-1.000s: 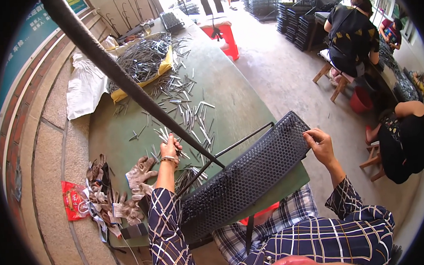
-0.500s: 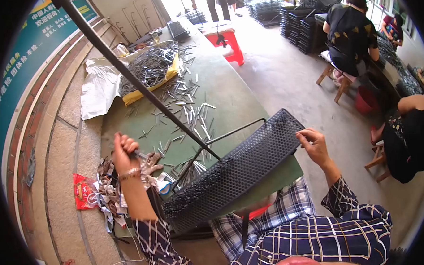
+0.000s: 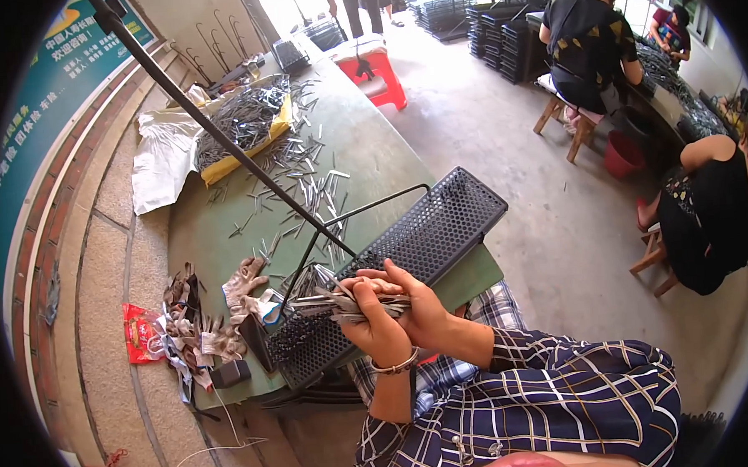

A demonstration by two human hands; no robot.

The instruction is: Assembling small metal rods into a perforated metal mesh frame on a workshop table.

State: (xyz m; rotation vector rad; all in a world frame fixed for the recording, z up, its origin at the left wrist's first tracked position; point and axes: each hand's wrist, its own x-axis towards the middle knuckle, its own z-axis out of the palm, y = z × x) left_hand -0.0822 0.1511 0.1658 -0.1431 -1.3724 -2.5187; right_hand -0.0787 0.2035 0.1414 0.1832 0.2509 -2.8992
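Left hand (image 3: 380,329) and right hand (image 3: 430,314) press together, clasping metal strips (image 3: 340,302) above black mesh tray (image 3: 450,222); gloves (image 3: 245,291) left of tray.

Bright; top glare (edges bowed).

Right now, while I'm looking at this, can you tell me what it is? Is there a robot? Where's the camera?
There's no robot here, just a person with two bare hands. The camera sits on the person's head and looks down. Its very wide lens makes straight edges look bent.

The left hand, with a bracelet on its wrist, and the right hand are together, holding a bunch of thin metal pieces. Below them is a long black tray full of holes.

On the green table are more scattered metal pieces, a yellow-and-white sack with a big heap on it, and some work gloves.
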